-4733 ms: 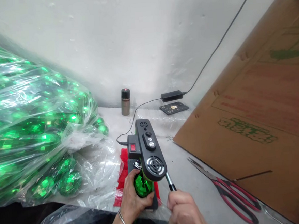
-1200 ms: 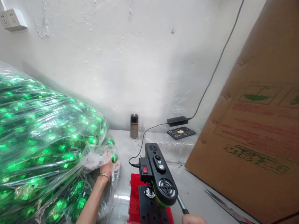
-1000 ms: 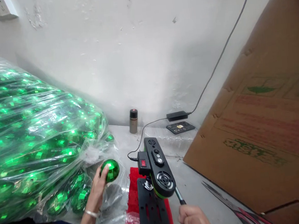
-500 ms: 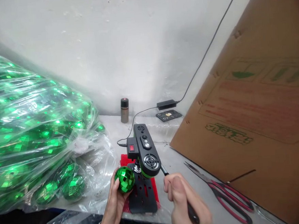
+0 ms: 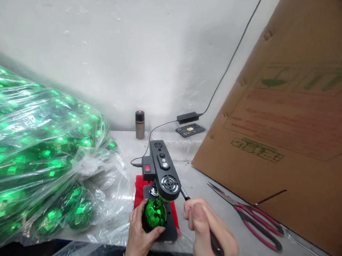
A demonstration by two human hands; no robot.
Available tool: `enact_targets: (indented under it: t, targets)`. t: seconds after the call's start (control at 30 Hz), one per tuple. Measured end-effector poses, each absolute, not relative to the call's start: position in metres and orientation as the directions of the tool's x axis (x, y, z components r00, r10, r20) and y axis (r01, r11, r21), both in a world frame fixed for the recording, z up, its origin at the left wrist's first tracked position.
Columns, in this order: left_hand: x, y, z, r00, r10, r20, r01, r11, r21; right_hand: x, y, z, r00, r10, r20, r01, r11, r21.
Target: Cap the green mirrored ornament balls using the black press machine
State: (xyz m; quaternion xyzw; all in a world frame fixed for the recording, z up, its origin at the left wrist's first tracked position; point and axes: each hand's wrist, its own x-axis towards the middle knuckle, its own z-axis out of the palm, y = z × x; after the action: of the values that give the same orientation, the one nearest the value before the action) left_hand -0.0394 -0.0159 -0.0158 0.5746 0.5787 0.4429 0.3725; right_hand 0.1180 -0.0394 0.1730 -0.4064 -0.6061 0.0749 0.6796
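Note:
My left hand (image 5: 140, 229) grips a shiny green mirrored ball (image 5: 155, 213), fingers on its left side and thumb along its lower edge. The ball is over the dark base plate (image 5: 170, 234) of a small black drill press (image 5: 165, 165), just in front of and below its head. Closed in a fist, my right hand (image 5: 209, 228) holds the press's lever handle (image 5: 216, 245), whose metal rod runs up to the right side of the head. The underside of the head and any bit are hidden.
A clear plastic bag (image 5: 42, 129) full of green mirrored balls fills the left. Scissors (image 5: 247, 216) lie right, against a leaning cardboard box (image 5: 275, 116). Behind the press are a small bottle (image 5: 140, 125), a power adapter (image 5: 188, 117) and a phone (image 5: 190, 129). Red cloth (image 5: 138, 188) lies under the press.
My left hand has carried the green ball right, over the base plate, and turned it, with the thumb now on its near side. My right hand keeps its grip on the lever.

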Motion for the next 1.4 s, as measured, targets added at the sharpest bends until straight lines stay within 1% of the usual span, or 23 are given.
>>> enact_targets:
  t: [0.13,0.3,0.43,0.67,0.73,0.87,0.93,1.17,1.23,1.4]
  targets:
    - [-0.031,-0.016,-0.019,-0.036,0.99,0.134,0.386,-0.11,0.916,0.118,-0.041,0.172,0.263,0.598,0.757,0.397,0.648,-0.65]
    - [-0.015,-0.005,-0.003,0.002,0.984,0.179,0.412,-0.164,0.896,0.118,-0.042,0.173,0.254,0.597,0.761,0.424,0.639,-0.642]
    - [-0.012,0.004,0.003,0.011,0.986,0.169,0.397,-0.159,0.904,0.118,-0.042,0.175,0.244,0.599,0.762,0.433,0.636,-0.639]
    - [-0.016,0.003,-0.008,0.067,0.985,0.161,0.387,-0.174,0.906,0.115,-0.041,0.169,0.283,0.574,0.768,0.437,0.636,-0.636]
    - [-0.016,0.003,-0.01,0.061,0.985,0.163,0.387,-0.174,0.906,0.112,-0.041,0.163,0.306,0.552,0.776,0.443,0.638,-0.629]
    - [-0.015,0.004,-0.009,0.063,0.984,0.17,0.394,-0.181,0.901,0.105,-0.041,0.149,0.375,0.471,0.798,0.462,0.652,-0.602]
    - [-0.015,0.003,-0.007,0.061,0.985,0.164,0.405,-0.174,0.898,0.102,-0.041,0.144,0.401,0.461,0.792,0.466,0.642,-0.609]
    - [-0.011,0.003,-0.003,0.054,0.987,0.149,0.42,-0.157,0.894,0.101,-0.038,0.138,0.412,0.427,0.805,0.529,0.607,-0.593]
    - [-0.011,0.002,-0.004,0.072,0.985,0.156,0.427,-0.171,0.888,0.098,-0.039,0.137,0.434,0.435,0.789,0.529,0.586,-0.614]
    - [-0.012,0.003,-0.01,0.087,0.973,0.213,0.455,-0.23,0.86,0.089,-0.047,0.137,0.545,0.51,0.666,0.443,0.499,-0.745]
